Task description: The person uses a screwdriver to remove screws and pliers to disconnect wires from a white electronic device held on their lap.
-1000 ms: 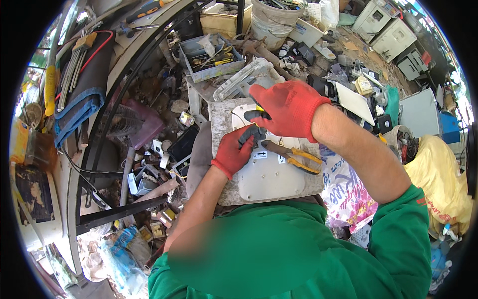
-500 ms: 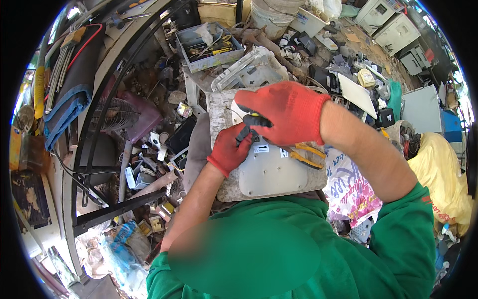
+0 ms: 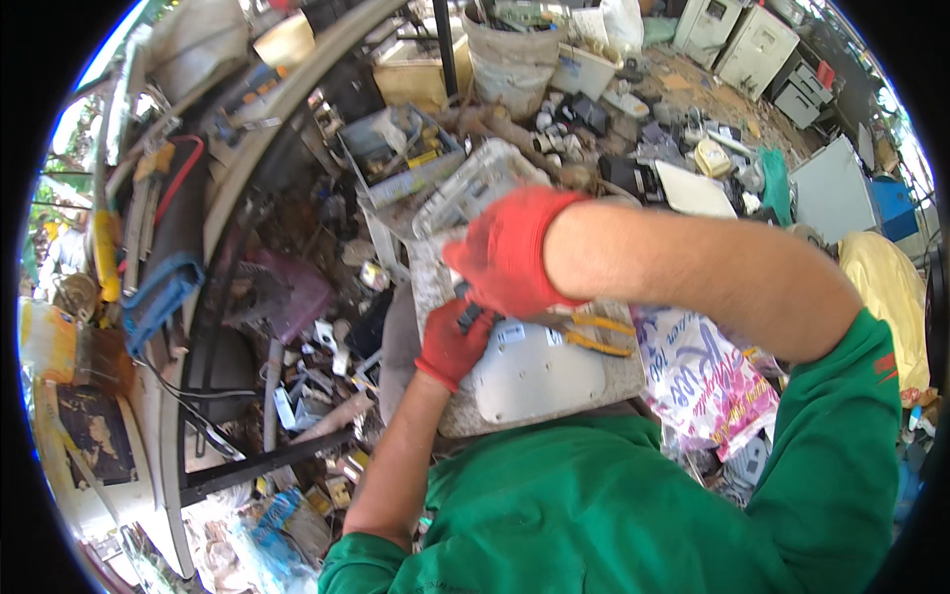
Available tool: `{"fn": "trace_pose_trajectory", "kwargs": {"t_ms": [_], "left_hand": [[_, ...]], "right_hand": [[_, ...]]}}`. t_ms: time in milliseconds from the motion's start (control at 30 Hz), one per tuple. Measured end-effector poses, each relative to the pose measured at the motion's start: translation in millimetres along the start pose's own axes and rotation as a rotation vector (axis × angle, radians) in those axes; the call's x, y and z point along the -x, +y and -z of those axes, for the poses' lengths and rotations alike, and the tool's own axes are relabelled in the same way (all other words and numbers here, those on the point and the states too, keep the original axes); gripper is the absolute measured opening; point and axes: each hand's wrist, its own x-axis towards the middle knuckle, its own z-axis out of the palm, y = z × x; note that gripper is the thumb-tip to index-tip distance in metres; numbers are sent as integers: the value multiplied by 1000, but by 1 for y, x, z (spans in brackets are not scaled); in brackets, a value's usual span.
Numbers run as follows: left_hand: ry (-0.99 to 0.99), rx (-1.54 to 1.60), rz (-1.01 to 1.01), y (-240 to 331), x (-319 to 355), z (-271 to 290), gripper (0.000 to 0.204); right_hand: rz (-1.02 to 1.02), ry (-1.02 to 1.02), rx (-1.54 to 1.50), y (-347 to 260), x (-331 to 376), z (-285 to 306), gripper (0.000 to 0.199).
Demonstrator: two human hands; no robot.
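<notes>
My left hand [image 3: 457, 348], in a red work glove, rests closed over a light metal plate [image 3: 539, 381] with small holes. My right hand [image 3: 520, 249], gloved alike, is closed just above and beyond it, blurred by motion. The two hands meet at the plate's far left part. What either one grips is hidden among the dark glove fingers. Pliers with orange-yellow handles [image 3: 602, 342] lie on the plate's right side, beside my right wrist. Under the plate is a worn, speckled board [image 3: 618, 381] in front of my body.
A grey-blue tray of tools [image 3: 401, 163] stands beyond the board, with a dirty white plastic frame [image 3: 480, 188] near it. A large bucket [image 3: 513, 64] is farther back. To the right lies a printed plastic bag [image 3: 703, 381]. A dark metal bar [image 3: 267, 455] crosses the left side.
My right hand has moved left and down over the left hand, its forearm now reaching across more of the view. The whole view has also shifted slightly. The pliers stay on the plate.
</notes>
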Motion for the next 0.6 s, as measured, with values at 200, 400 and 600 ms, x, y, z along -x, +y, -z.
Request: {"fn": "trace_pose_trajectory", "kwargs": {"t_ms": [200,400,600], "left_hand": [[-37,6,46,7,0,2,17],[-43,34,29,3,0,0,15],[-40,-9,68,1,2,-3,16]], "right_hand": [[68,-26,-40,-4,-6,9,51],[250,-49,-85,7,-7,4,40],[358,-21,-31,20,-9,6,53]]}}
